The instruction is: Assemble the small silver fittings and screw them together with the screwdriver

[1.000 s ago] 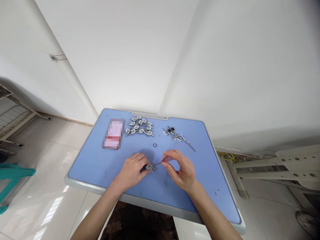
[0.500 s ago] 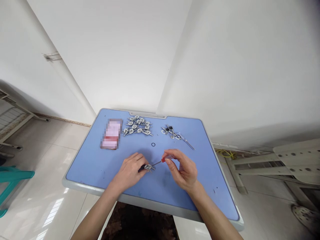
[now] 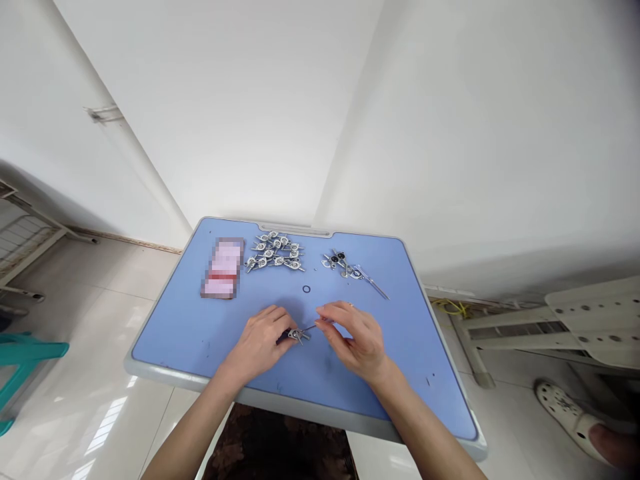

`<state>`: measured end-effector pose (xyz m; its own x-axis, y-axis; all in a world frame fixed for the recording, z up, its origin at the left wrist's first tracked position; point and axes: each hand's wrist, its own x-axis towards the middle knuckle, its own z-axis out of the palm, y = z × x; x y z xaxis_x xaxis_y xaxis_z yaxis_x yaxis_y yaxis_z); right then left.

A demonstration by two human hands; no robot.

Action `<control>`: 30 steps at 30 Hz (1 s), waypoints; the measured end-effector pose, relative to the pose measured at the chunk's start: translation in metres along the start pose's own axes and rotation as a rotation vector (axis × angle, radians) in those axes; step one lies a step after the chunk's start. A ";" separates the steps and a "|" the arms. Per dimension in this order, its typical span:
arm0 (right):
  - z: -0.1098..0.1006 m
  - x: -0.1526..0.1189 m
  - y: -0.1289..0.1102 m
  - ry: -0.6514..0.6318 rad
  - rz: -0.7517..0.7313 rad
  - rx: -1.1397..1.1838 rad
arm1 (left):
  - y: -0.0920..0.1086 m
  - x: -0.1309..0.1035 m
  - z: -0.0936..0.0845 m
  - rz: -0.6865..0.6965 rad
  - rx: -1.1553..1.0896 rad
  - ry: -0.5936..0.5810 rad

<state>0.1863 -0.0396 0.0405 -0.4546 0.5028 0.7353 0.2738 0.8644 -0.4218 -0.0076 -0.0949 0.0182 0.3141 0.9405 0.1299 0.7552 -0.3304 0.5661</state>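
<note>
My left hand is closed on a small metal fitting with a black part, low over the table's front half. In my right hand is a screwdriver, pinched between thumb and fingers. Its thin shaft reaches left to the fitting; the fingers mostly cover the handle. Whether the tip sits in a screw I cannot tell. Just beyond the hands lies a black ring. A cluster of similar metal fittings rests near the table's back edge.
Loose metal and black parts lie at the back right, beside a clear-handled screwdriver. A blurred phone-shaped object lies on the blue table at left. A teal stool and another person's clog are on the floor.
My right hand has shifted left, nearer the fitting, and its fingers now cover the screwdriver's red handle. My left hand stays put. The clog at right has moved further into view.
</note>
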 end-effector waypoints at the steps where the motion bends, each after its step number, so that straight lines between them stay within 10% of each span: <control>1: 0.000 0.001 0.000 -0.022 0.004 0.005 | 0.000 0.000 0.000 -0.001 0.001 0.000; 6: -0.004 0.004 -0.003 -0.165 0.135 0.190 | 0.000 0.001 0.000 -0.008 -0.005 0.005; 30: -0.004 -0.004 -0.001 0.048 0.243 0.224 | 0.000 0.001 0.002 -0.062 -0.061 -0.015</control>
<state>0.1909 -0.0427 0.0399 -0.3568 0.6978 0.6211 0.1731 0.7028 -0.6900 -0.0064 -0.0942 0.0168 0.2765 0.9576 0.0808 0.7375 -0.2653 0.6210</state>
